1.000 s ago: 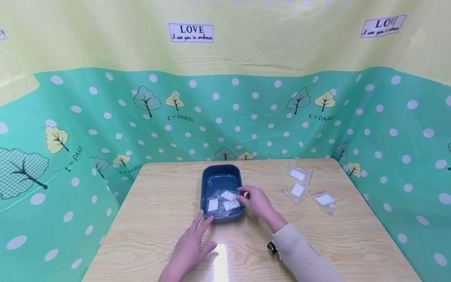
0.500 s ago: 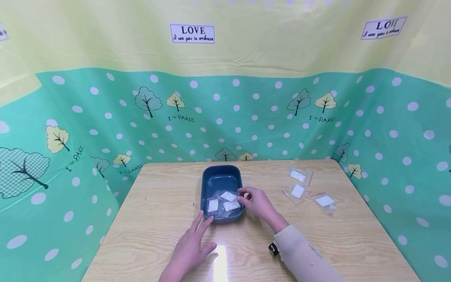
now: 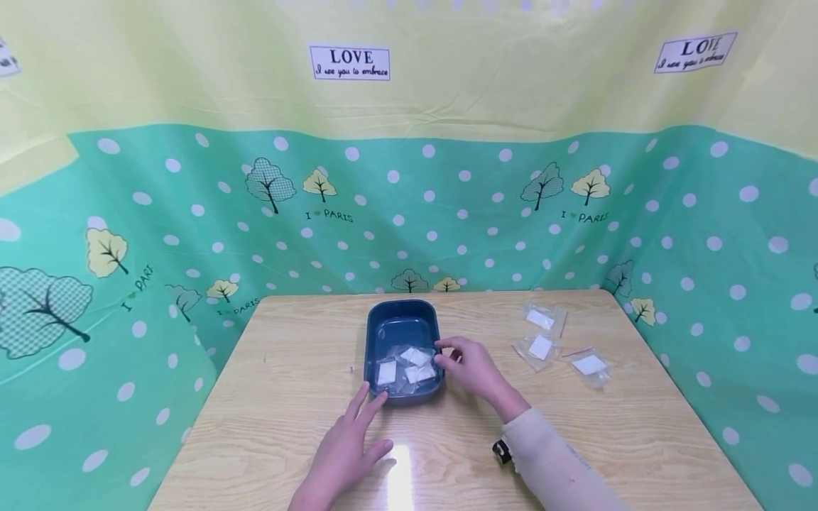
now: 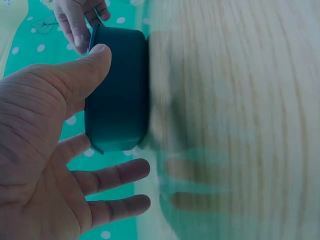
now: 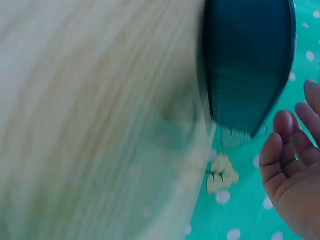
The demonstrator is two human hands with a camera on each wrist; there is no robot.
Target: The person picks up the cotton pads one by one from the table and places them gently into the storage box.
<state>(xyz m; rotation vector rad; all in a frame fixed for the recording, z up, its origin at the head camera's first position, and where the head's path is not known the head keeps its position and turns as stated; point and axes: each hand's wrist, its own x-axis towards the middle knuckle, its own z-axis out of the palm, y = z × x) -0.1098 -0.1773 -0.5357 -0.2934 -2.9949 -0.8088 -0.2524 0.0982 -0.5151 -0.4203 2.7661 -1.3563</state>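
A dark blue tray (image 3: 401, 330) stands on the table, with several clear zip bags (image 3: 415, 370) holding white pieces inside its near end. My left hand (image 3: 345, 443) has its fingers spread, the fingertips at the tray's near left corner. The left wrist view shows its thumb against the side of the blue tray (image 4: 117, 95). Just at the right rim is my right hand (image 3: 471, 365), fingers loosely bent. Nothing shows between those fingers in the right wrist view, where the right hand (image 5: 295, 175) is beside the tray wall (image 5: 247, 70).
To the right on the wooden table (image 3: 287, 397) lie three more clear bags: a far one (image 3: 540, 318), a middle one (image 3: 540, 346) and a near right one (image 3: 589, 364). A polka-dot curtain (image 3: 396, 213) closes off the back and sides.
My right hand has drawn slightly to the right, its fingertips shifting from over the bags to the tray's right rim. The left hand and the tray have hardly moved.
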